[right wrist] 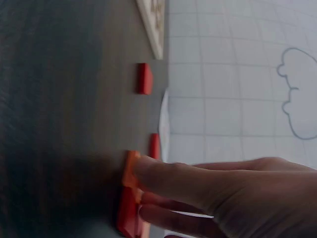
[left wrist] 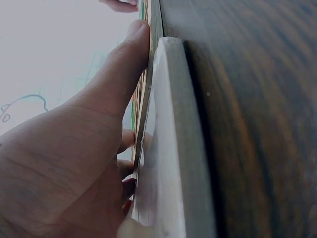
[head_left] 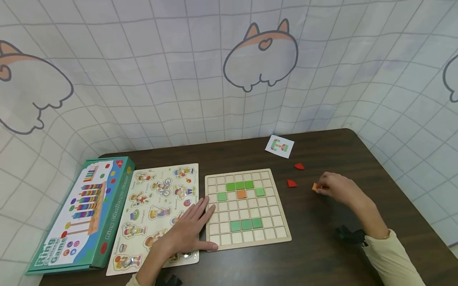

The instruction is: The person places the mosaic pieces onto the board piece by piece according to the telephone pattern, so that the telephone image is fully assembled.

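Observation:
My left hand (head_left: pixel 189 228) lies with spread fingers on the left edge of a wooden grid board (head_left: pixel 288 239), thumb at its lower left corner. Green square tiles (head_left: pixel 239 185) and one orange tile (head_left: pixel 241 194) sit in the board's cells. To the right of the board, my right hand (head_left: pixel 338 188) pinches an orange block (head_left: pixel 314 186) low over the table. In the right wrist view, the thumb presses against the orange block (right wrist: pixel 131 167), and a red piece (right wrist: pixel 127 212) shows right beside it, partly behind the fingers.
Two red quarter-round pieces (head_left: pixel 291 183) lie between board and right hand. A pattern card (head_left: pixel 280 146) is near the back edge. Left of the board are a picture puzzle board (head_left: pixel 157 226), partly under the left forearm, and a game box (head_left: pixel 84 210). A patterned curtain (head_left: pixel 200 99) hangs behind.

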`<state>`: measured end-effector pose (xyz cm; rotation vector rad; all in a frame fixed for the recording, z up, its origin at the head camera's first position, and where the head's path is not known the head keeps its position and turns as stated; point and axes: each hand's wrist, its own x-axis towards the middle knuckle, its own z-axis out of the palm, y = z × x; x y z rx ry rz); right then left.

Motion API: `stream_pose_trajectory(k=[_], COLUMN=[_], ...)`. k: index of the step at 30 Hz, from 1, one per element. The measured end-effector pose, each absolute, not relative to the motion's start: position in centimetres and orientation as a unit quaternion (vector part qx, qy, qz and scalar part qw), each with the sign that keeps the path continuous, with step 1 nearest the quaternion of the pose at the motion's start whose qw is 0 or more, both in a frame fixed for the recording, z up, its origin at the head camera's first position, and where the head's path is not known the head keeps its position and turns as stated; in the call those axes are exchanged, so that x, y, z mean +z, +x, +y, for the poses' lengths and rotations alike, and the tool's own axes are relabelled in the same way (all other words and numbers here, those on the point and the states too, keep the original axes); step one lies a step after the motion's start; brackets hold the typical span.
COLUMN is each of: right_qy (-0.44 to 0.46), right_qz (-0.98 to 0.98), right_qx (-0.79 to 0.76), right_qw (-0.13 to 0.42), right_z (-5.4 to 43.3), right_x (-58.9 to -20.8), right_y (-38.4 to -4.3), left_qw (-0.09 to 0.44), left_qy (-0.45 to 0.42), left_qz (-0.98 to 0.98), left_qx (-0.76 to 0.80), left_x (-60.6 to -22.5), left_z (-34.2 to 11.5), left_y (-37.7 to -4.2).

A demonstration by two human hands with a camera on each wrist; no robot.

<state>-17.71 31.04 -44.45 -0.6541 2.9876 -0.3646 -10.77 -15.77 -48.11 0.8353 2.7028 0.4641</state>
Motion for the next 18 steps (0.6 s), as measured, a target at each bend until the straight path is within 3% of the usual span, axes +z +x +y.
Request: stream_pose_trajectory(k=[13,18], right_qy=[-0.219,-0.236], right_qz=[0.967,0.967], right_qx=[-0.127,-0.091], right_qw=[0.01,-0.032], right_z=[30.3,30.0], right_x=[-45.5,-45.6], right_y=[-18.1,-18.0], left_qw=[0.141,0.146], left_qy=[0.288,0.288], left_qz=[0.932,0.931], left_qx=[0.17,0.173], left_x=[-48.0,-48.0], left_z=[-15.7,-15.7], left_y=[-10.8,-10.8])
